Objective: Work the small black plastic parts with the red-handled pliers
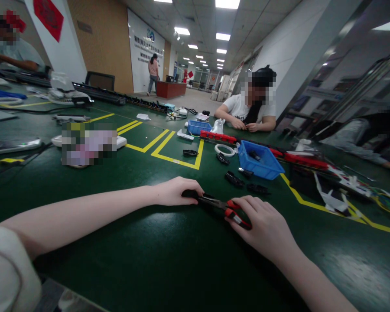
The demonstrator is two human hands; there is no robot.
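Observation:
My left hand [178, 191] pinches a small black part [190, 194] between thumb and fingers, low over the green table [156, 255]. Wrapped round the red and black handles of a pair of pliers [225, 207] is my right hand [263, 221]. The jaws of the pliers point left and reach the black part at my left fingertips. Whether they grip it I cannot tell. Just beyond my hands lie several similar black parts [234, 179], beside a blue bin [261, 162] with a dark piece inside.
A white tape roll [225, 150] and a smaller blue bin [199, 127] stand farther back. Red strips [218, 137] cross the table. Yellow tape [178, 162] marks areas on it. Across the table a person [255, 106] handles something small. White scraps [333, 199] lie at right.

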